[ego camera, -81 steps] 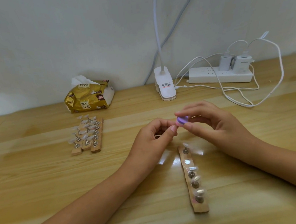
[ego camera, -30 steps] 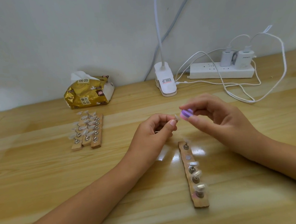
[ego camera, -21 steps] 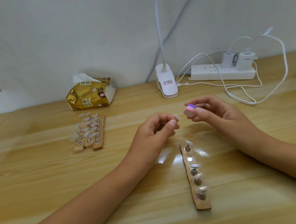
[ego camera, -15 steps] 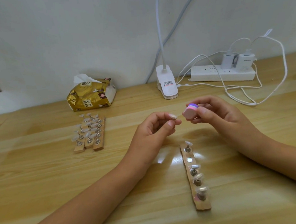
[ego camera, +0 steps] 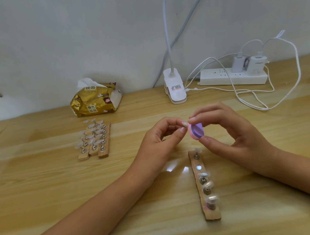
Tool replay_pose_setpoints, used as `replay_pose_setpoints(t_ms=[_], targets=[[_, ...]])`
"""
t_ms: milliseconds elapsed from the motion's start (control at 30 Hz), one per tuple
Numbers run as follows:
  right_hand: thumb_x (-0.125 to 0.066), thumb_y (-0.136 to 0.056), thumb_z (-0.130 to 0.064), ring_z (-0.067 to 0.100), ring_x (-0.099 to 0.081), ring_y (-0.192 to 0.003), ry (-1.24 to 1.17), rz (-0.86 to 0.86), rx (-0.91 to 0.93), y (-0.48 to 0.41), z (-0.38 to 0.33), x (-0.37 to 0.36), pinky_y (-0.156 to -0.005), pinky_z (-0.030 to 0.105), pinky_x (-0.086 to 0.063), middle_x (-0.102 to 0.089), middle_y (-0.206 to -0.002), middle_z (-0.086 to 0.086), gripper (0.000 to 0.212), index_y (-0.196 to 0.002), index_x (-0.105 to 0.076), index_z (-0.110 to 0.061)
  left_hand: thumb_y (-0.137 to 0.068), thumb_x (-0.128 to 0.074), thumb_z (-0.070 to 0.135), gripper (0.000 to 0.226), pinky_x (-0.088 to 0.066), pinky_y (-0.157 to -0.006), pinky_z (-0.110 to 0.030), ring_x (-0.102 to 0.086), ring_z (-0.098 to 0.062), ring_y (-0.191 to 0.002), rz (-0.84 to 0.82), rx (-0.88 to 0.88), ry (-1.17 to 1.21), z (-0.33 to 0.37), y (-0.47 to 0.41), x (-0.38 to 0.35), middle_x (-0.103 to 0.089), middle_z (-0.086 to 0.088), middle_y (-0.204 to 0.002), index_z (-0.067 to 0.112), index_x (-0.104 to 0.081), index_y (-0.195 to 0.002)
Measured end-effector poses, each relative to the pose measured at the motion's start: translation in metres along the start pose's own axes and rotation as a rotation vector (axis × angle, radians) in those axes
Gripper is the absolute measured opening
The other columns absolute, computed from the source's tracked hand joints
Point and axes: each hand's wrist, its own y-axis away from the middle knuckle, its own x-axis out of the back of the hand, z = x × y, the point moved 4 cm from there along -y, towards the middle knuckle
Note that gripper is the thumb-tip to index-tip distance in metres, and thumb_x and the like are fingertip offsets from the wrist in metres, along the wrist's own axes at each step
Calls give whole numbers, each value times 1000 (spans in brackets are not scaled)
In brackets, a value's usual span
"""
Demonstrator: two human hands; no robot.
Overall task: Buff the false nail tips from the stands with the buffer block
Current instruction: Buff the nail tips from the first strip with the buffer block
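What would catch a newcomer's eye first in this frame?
Mid-frame, the left hand pinches a nail tip against the purple and pink buffer block that the right hand holds. Just below them lies a wooden stand with one spot bare, and three more stands full of tips sit to the left.

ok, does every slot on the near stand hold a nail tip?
No, on the near stand the second slot from the far end shows only a bare metal disc, no tip.
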Motion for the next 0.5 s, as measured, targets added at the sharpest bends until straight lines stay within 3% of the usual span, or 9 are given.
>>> replay_pose_setpoints(t_ms=[100,167,300,500], targets=[[-64,-89,-23,20,-58,-109,70,11,-12,-1,1,0,-95,25,-45,-58,-112,5,25,-113,-64,-18,-91,-61,13,9,-48,-88,-23,-60,-5,-90,-2,1,-13,1,0,0,-67,7,-92,17,-66,-96],[-68,-91,-30,17,-58,-108,80,47,-119,-2,8,3,-93,24,-46,-60,-110,3,20,-110,-66,-24,-90,-62,13,9,-48,-89,-24,-58,-3,-89,15,20,-11,1,0,0,-66,11,-90,21,-67,-94],[-68,-80,-33,15,-63,-100,-140,159,-394,-3,22,8,-86,20,-49,-67,-106,-1,23,-102,-69,-29,-88,-65,17,12,-50,-88,-21,-63,-4,-94,56,47,36,1,1,2,-72,8,-93,26,-72,-88],[-68,-79,-35,7,-63,-98,-267,201,-466,-3,24,12,-79,12,-49,-70,-104,-3,24,-102,-69,-29,-73,-70,29,20,-52,-74,-16,-69,-7,-86,92,103,172,4,7,4,-75,-3,-90,17,-71,-89]])
